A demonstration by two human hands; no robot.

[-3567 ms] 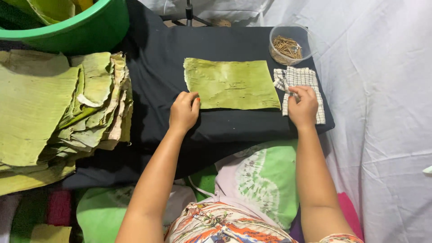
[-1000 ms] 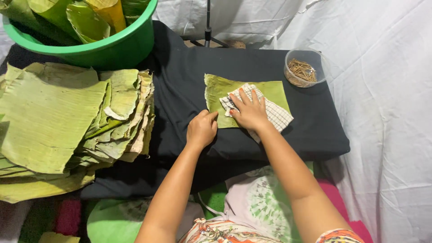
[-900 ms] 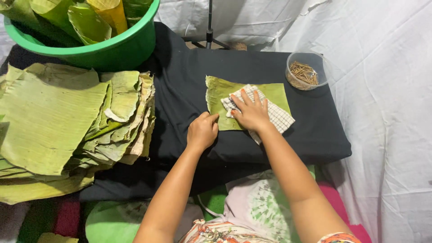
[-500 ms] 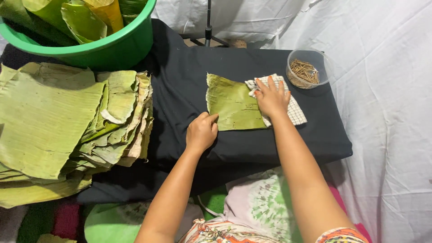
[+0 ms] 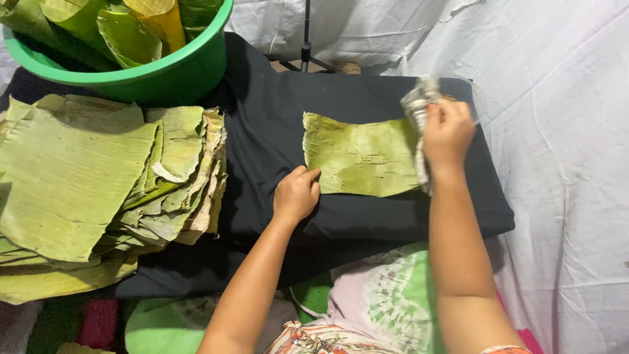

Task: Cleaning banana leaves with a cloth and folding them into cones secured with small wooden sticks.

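A rectangular green banana leaf piece (image 5: 359,157) lies flat on the black cloth-covered table (image 5: 268,131). My left hand (image 5: 297,195) rests with its fingertips on the leaf's near left corner. My right hand (image 5: 447,131) is raised over the leaf's right edge and grips a checked white cloth (image 5: 417,111), bunched up and hanging down past the wrist.
A thick stack of banana leaves (image 5: 98,190) fills the table's left side. A green plastic tub (image 5: 157,72) holding rolled leaves stands at the back left. White fabric (image 5: 563,170) drapes the right side. A stand's legs (image 5: 306,52) rise behind the table.
My right hand slid the cloth rightward across the leaf, then lifted it bunched off the leaf's right edge. The left hand stayed at the leaf's corner.
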